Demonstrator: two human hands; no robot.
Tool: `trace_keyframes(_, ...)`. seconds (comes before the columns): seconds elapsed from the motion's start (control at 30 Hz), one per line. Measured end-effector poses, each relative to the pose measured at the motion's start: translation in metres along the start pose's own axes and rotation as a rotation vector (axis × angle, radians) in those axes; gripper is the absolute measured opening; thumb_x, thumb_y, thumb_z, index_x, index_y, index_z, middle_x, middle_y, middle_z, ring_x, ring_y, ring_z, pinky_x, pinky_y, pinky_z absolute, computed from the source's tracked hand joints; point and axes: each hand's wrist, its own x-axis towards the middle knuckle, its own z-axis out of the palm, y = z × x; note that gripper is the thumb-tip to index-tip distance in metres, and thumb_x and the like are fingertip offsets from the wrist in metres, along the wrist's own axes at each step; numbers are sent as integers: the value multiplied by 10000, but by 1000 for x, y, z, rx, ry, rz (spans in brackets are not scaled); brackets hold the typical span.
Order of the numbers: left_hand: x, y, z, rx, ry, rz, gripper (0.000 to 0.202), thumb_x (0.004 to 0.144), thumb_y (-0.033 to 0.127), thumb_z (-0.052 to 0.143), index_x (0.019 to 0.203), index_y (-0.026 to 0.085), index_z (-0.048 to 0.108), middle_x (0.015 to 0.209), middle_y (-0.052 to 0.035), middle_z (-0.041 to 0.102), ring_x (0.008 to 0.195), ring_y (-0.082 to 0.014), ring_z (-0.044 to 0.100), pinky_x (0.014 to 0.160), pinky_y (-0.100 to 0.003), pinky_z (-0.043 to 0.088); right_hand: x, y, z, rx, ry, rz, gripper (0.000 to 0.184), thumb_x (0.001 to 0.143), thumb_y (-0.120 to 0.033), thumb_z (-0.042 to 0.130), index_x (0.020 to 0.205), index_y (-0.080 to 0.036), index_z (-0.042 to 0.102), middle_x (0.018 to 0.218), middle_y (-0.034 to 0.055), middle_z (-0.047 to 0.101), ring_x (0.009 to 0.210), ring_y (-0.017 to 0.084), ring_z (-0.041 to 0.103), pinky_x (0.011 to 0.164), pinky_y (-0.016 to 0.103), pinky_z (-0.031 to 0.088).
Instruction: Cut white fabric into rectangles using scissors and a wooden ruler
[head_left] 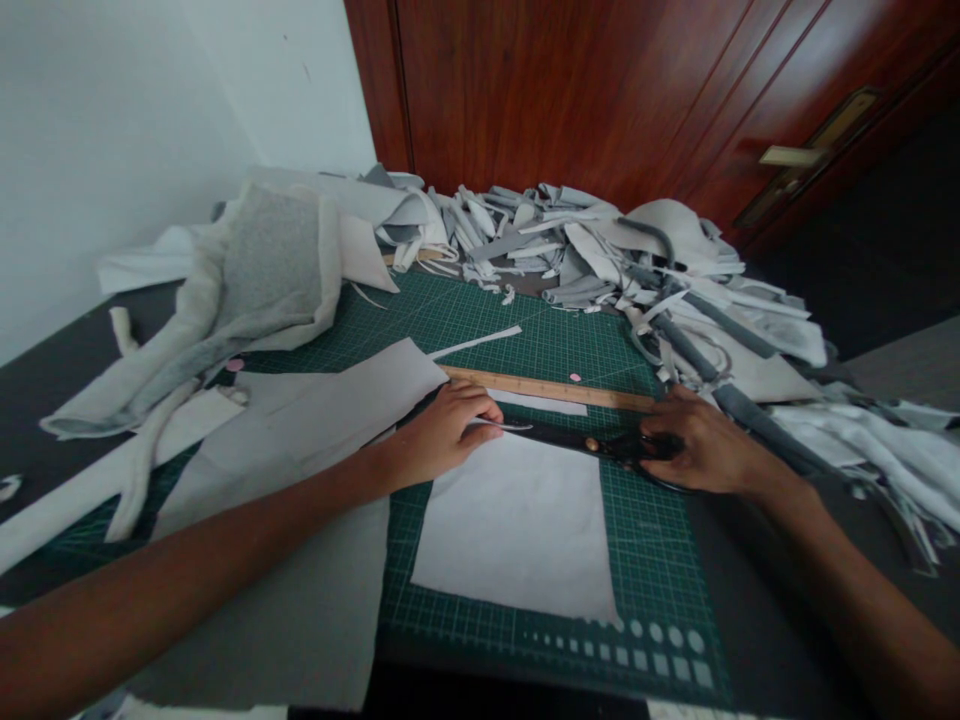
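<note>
My right hand (694, 440) grips the handles of black scissors (562, 436), whose blades point left along the top edge of a white fabric piece (517, 520). At that edge, my left hand (454, 425) pinches the fabric's upper left corner, close to the blade tips. A thin strip curls over the blades there. The fabric lies on a green cutting mat (652, 560). Just beyond the scissors are a wooden ruler (555, 388) and a narrow white strip (536, 402). Under my left forearm spreads a larger light grey fabric sheet (300, 580).
Felt-like grey-white fabric (274, 250) is bundled at the back left. A heap of fabric scraps (510, 230) lines the back, and more cloth (750, 340) piles up on the right. Behind the table stand a wooden door (525, 90) and a white wall (150, 110).
</note>
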Motion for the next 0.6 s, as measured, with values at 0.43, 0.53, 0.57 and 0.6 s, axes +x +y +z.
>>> trace_keyframes(0.43,-1,-1,5,8,58,-105,136,1003,279,714,890,205,725,917,-22,756,964,-217,681,963,-399,510,0,-2,0,-4,56,-9,304,856,-427,759,669,-242,607,682,45,692,664,221,561,693,376,345)
trace_keyframes(0.53,-1,1,6,18,86,-121,127,986,279,742,880,208,734,918,-19,766,948,-215,689,948,-394,519,0,-2,0,-9,54,-16,311,869,-433,742,666,-242,605,664,41,681,642,214,548,700,379,348)
trace_keyframes(0.57,-2,2,6,21,94,-129,123,980,275,751,877,208,736,922,-20,769,945,-215,690,942,-391,522,0,-3,1,-10,55,-20,313,875,-433,737,666,-241,604,663,40,680,638,211,548,706,380,350)
trace_keyframes(0.6,-2,3,7,24,103,-140,117,975,269,757,877,208,739,928,-21,772,947,-216,691,941,-392,524,0,-3,1,-12,57,-25,316,880,-433,734,667,-240,604,663,39,680,638,211,549,710,380,351)
